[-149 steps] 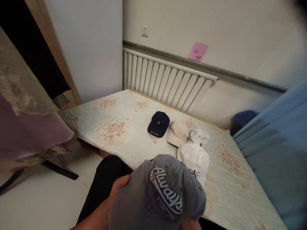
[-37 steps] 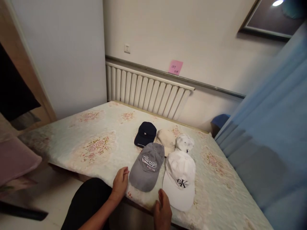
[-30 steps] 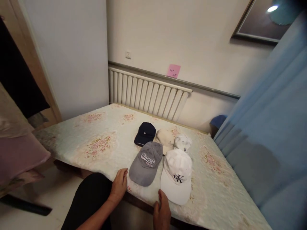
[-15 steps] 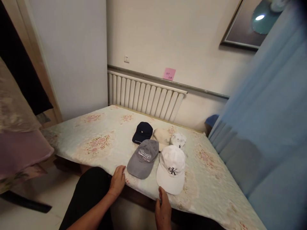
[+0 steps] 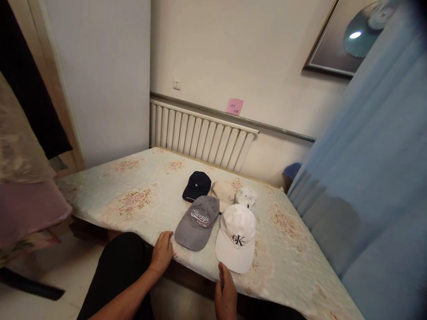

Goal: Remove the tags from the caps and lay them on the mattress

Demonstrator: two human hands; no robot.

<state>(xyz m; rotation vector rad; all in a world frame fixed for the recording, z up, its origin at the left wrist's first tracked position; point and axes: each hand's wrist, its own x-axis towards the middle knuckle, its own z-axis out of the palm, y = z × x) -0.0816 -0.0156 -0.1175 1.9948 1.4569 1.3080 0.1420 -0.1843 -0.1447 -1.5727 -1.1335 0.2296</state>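
Note:
My left hand (image 5: 162, 252) rests at the bed's front edge, just left of the grey cap (image 5: 197, 223); it holds nothing and its fingers are loosely stretched. Below the brim of the white cap with "CK" letters (image 5: 236, 238) is my right hand (image 5: 226, 291), empty, thumb and fingers apart. The two front caps lie side by side, brims toward me. Behind them are a dark navy cap (image 5: 197, 186), a cream cap (image 5: 223, 191) partly hidden by the front caps, and a small white cap (image 5: 246, 197) with a dark logo.
The caps lie on a bed with a floral cover (image 5: 133, 200). A radiator (image 5: 200, 133) runs along the wall behind it. A blue curtain (image 5: 360, 178) hangs at the right, and clothes (image 5: 26, 146) hang at the left. My knee (image 5: 123, 253) is beside the bed edge.
The view has shifted slightly, so everything sits a few pixels lower and mostly further left. The hands and caps keep their places relative to each other.

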